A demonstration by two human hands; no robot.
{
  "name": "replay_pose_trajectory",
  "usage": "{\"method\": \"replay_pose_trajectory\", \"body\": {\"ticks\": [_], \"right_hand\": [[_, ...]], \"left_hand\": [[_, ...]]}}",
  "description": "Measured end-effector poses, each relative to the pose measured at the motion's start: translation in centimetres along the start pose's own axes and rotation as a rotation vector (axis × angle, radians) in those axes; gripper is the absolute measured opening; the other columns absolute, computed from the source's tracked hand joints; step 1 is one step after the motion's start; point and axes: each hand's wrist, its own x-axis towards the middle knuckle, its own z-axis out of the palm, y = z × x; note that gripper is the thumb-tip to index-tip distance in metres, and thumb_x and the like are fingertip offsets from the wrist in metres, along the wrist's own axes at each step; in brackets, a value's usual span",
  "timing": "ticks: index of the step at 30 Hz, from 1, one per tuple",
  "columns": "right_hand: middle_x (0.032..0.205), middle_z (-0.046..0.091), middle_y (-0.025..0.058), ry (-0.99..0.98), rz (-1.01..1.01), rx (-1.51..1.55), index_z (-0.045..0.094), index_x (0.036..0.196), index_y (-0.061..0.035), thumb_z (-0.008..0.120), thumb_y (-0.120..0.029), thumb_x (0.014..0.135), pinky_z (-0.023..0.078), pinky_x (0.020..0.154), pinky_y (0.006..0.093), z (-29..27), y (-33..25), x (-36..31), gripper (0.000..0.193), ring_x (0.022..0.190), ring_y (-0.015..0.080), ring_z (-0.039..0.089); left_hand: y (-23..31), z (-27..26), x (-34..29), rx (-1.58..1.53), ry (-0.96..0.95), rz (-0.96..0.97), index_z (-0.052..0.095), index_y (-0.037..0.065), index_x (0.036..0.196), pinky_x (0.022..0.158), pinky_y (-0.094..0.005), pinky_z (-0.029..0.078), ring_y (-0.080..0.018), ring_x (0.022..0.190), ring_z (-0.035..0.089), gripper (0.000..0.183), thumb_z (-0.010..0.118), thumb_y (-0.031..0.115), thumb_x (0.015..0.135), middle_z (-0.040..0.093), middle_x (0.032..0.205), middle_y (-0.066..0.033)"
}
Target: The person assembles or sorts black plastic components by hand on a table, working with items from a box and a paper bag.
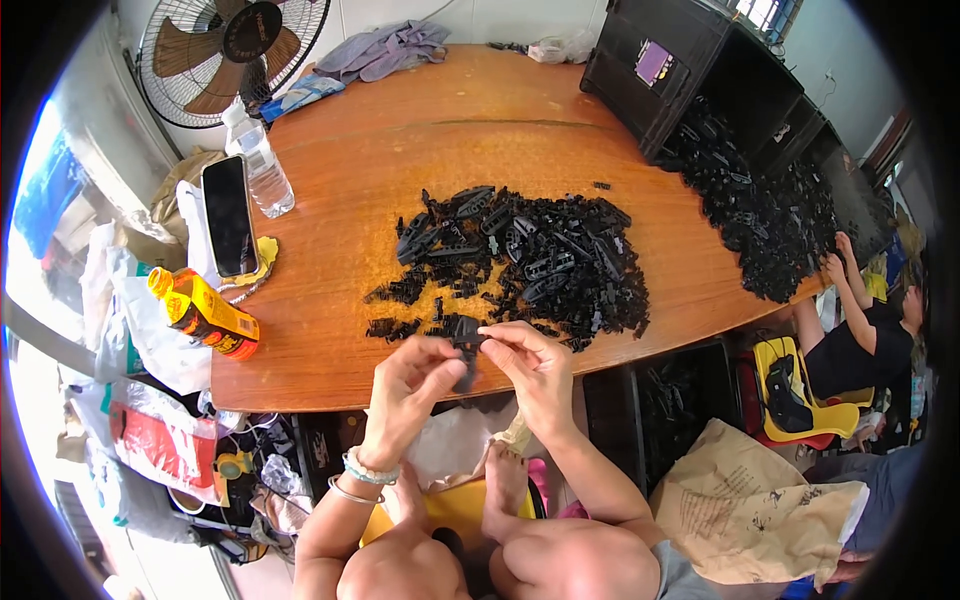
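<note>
Between my hands, just over the table's near edge, is a small black plastic part [466,330]. My left hand [412,385] closes on its lower left side with thumb and fingers, where the part looks blurred. On its right side my right hand [530,365] pinches it. Right behind them a pile of black plastic parts [570,240] spreads over the wooden table [330,250]; longer oval pieces lie among many small ones. A looser scatter of small black bits [395,328] lies to the left of my fingertips.
At the left stand a yellow-labelled bottle [215,315], a propped phone [230,215] and a water bottle [262,165]; a fan [235,55] is behind. Black crates [655,70] and a bigger heap of black parts [750,215] are at right, where another person [860,330] sits.
</note>
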Motion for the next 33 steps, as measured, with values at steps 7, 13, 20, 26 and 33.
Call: {"method": "replay_pose_trajectory", "body": {"ticks": [7,13,20,26,33], "right_hand": [[0.092,0.065,0.0073,-0.039,0.128,0.138,0.067,0.096,0.002,0.063,-0.003,0.084,0.046,0.074,0.0222,0.5,0.1,-0.9,0.014,0.082,0.0087,0.058],[0.093,0.063,0.009,0.005,-0.034,0.024,0.066,0.094,0.0021,0.064,-0.001,0.082,0.046,0.075,0.024,1.0,0.1,-1.1,0.012,0.084,0.0141,0.059],[0.101,0.061,0.0106,-0.001,-0.474,-0.51,0.065,0.097,0.0014,0.065,0.002,0.077,0.046,0.078,0.0285,0.6,-0.5,-1.2,0.02,0.09,0.0195,0.058],[0.077,0.065,0.0084,-0.052,0.044,-0.166,0.063,0.101,0.0016,0.066,-0.012,0.084,0.049,0.064,0.0244,0.5,1.0,-2.6,0.022,0.066,0.0133,0.062],[0.084,0.068,0.0098,-0.316,0.385,0.033,0.063,0.101,0.0026,0.065,-0.01,0.084,0.048,0.06,0.0237,-2.4,1.3,-1.5,0.021,0.066,0.0103,0.063]], "left_hand": [[1.3,0.7,-0.1,-0.042,-0.114,-0.1,0.048,-0.005,0.117,0.071,-0.0257,0.055,-0.0195,0.079,0.067,0.037,0.061,-0.005,0.083,0.065,0.093,-0.0147],[1.0,0.7,-0.5,0.001,-0.039,-0.051,0.05,-0.008,0.113,0.07,-0.0258,0.056,-0.0205,0.081,0.068,0.031,0.061,-0.004,0.083,0.065,0.091,-0.0153],[1.1,-0.2,-0.7,-0.026,0.033,-0.064,0.056,-0.005,0.103,0.067,-0.024,0.055,-0.0154,0.075,0.067,0.02,0.061,0.0,0.085,0.066,0.085,-0.0114],[0.6,0.1,-0.9,0.131,0.013,-0.004,0.058,-0.003,0.101,0.064,-0.0217,0.052,-0.0103,0.069,0.063,0.017,0.061,0.003,0.086,0.065,0.077,-0.008],[1.6,-3.4,2.5,0.66,-0.197,0.258,0.061,-0.004,0.101,0.066,-0.0276,0.051,-0.0127,0.074,0.063,0.022,0.061,0.013,0.087,0.065,0.078,-0.007]]}}
